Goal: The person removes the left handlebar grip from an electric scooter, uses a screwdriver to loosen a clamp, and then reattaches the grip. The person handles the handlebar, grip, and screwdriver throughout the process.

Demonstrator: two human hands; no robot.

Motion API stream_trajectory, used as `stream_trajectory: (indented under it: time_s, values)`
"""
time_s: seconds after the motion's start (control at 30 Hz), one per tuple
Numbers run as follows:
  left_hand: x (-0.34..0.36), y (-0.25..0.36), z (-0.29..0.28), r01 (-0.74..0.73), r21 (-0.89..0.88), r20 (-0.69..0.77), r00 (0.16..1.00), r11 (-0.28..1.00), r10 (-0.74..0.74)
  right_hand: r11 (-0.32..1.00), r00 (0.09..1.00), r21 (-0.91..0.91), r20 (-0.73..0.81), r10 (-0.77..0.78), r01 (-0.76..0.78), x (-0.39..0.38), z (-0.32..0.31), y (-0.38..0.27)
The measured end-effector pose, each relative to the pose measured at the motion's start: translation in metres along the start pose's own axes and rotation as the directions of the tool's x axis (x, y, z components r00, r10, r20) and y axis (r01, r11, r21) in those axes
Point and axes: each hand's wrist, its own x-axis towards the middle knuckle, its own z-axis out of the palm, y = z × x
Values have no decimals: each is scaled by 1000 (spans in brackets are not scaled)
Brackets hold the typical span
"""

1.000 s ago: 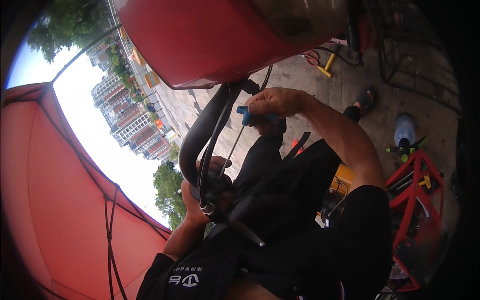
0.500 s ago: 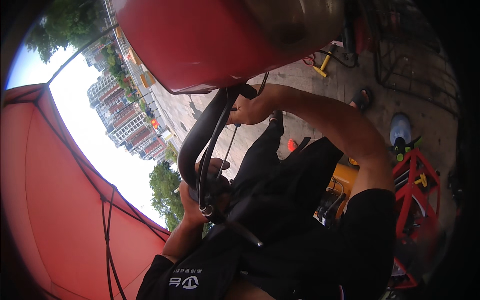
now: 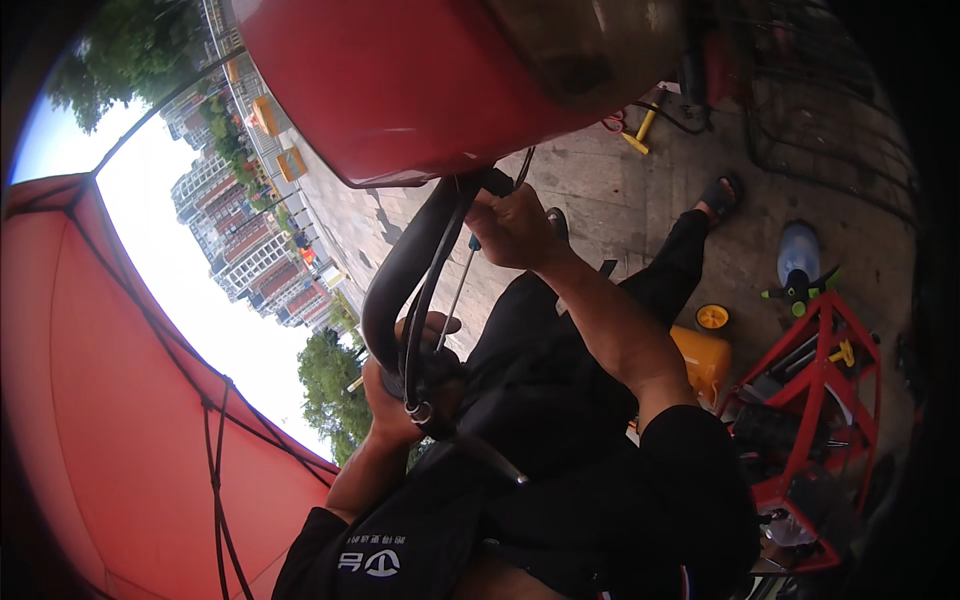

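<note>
**Screwdriver (image 3: 457, 297) at the housing (image 3: 432, 384) of a curved bar (image 3: 378, 310)**

The screwdriver stands aslant at the centre of the frame, its shaft running down to the housing; the seat of its tip is too dark to make out. The right hand (image 3: 514, 228), above, is closed around the handle and hides most of it. The left hand (image 3: 390, 402), lower left of centre, is wrapped about the housing, beside a lever (image 3: 492, 459). The bar rises to a red shell (image 3: 420, 95) at top centre. Farther out lie a hammer (image 3: 645, 128), upper right; a yellow case (image 3: 703, 357) and red rack (image 3: 823, 385), right; and a red canopy (image 3: 125, 400), left. The step appears to be driving or loosening a screw; the next move probably calls for a steady housing and an aligned shaft.
</note>
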Motion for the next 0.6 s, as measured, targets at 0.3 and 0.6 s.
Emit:
stream_trajectory:
  time_s: [0.3, 0.6]
  values:
    - [1, 2, 0, -3, 6, -1, 1000, 1000, 3, 835, 642, -487, 560, 523, -256, 37, -39, -42]
    - [3, 4, 2, -18, 85, -39, 999, 996, 21, 835, 795, 122, 406, 451, -536, 8, -33, -31]
